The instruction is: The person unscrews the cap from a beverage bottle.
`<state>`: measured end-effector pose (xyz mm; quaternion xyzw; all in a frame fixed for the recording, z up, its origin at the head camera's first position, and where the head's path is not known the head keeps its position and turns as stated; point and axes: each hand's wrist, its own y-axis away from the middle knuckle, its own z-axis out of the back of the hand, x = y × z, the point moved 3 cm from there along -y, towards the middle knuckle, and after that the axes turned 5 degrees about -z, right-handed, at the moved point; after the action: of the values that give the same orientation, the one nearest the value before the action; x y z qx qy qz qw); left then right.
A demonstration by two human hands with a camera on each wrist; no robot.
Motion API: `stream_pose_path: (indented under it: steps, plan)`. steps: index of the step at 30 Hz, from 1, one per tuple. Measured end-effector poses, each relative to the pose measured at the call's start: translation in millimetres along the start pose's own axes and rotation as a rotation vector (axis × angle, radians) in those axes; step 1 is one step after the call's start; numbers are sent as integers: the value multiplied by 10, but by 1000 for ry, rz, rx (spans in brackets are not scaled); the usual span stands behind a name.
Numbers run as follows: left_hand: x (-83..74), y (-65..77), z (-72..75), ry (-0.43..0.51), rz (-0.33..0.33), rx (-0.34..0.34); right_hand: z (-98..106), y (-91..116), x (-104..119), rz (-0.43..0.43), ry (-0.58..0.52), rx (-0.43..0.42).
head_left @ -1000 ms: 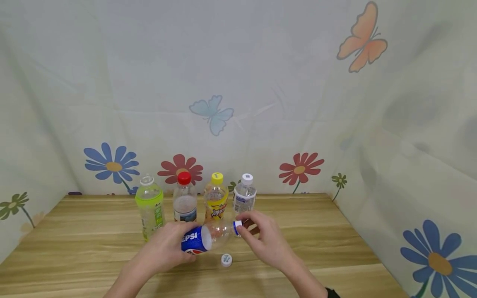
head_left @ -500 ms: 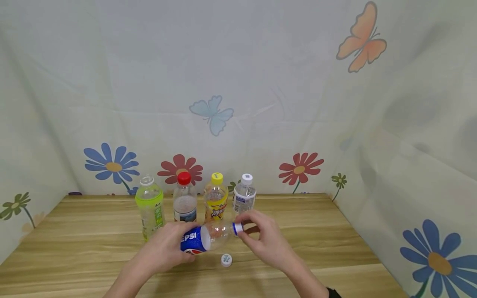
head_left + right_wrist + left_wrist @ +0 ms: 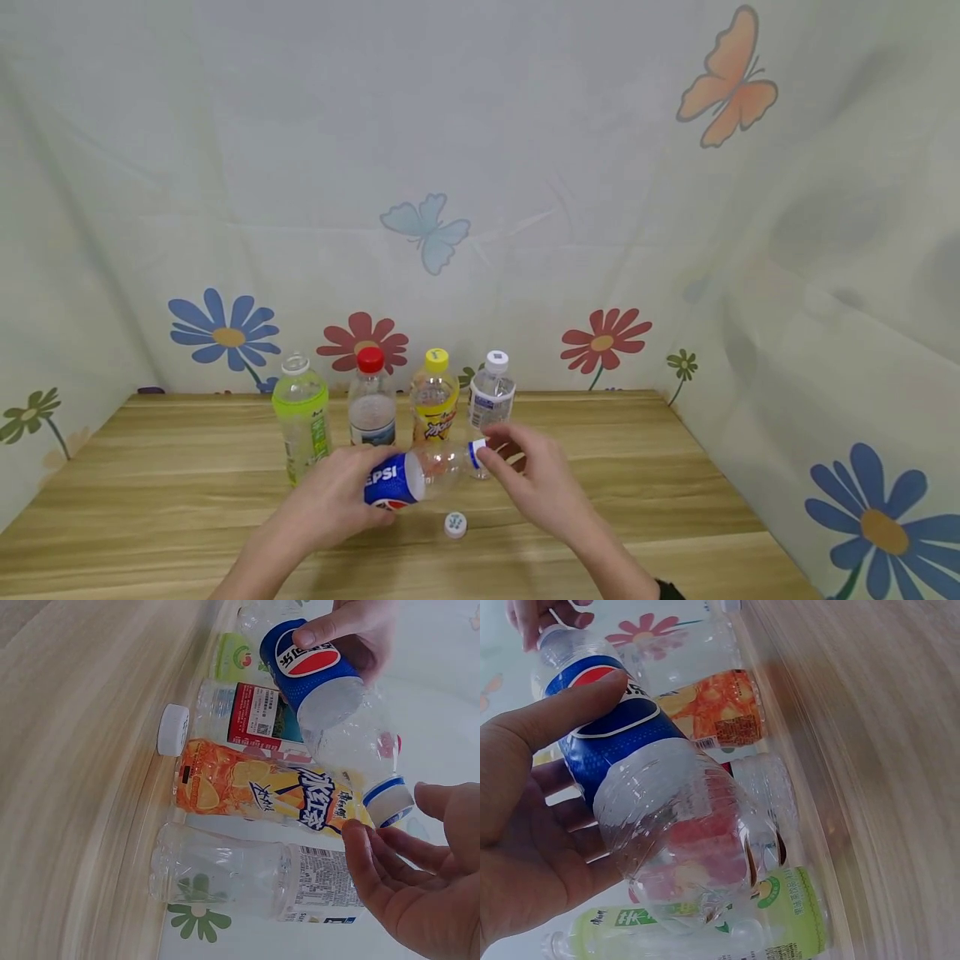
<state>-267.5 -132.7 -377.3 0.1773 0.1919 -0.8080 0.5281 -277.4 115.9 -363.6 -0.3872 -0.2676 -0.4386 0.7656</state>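
In the head view, my left hand (image 3: 337, 496) grips a clear Pepsi bottle (image 3: 393, 482) round its blue label, and the bottle lies tilted on its side above the table, neck to the right. The left wrist view shows my thumb over the label (image 3: 615, 712) and fingers beneath. A white cap (image 3: 390, 801) with a blue ring sits on its neck. My right hand (image 3: 543, 483) is at that cap with parted fingers; the thumb is right at its edge and the fingertips are just below it. A loose white cap (image 3: 455, 525) with a green mark lies on the table underneath.
Behind the hands stand a green-labelled bottle (image 3: 302, 417) without a cap, a red-capped bottle (image 3: 372, 404), a yellow-capped iced tea bottle (image 3: 435, 404) and a white-capped clear bottle (image 3: 492, 396). Flowered cloth (image 3: 525, 275) encloses the wooden table (image 3: 637, 500).
My right thumb and fingers pinched the cap half a second ago; they have now loosened and spread around it. The left hand and the Pepsi bottle have hardly moved.
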Motion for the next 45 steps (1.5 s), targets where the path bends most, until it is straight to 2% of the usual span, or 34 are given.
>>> stream_pose_path:
  steps: [19,26,34,45]
  plan:
    - [7,6,8,-23,13,7,-14,-7,9,14,-47,89]
    - [-2,7,9,-29,21,13,-14,-3,11,17,-77,86]
    - [-16,15,11,-42,4,3,-18,-8,-19,-13,-12,75]
    - [-1,16,0,-48,6,-2,-33,3,-21,29,-29,96]
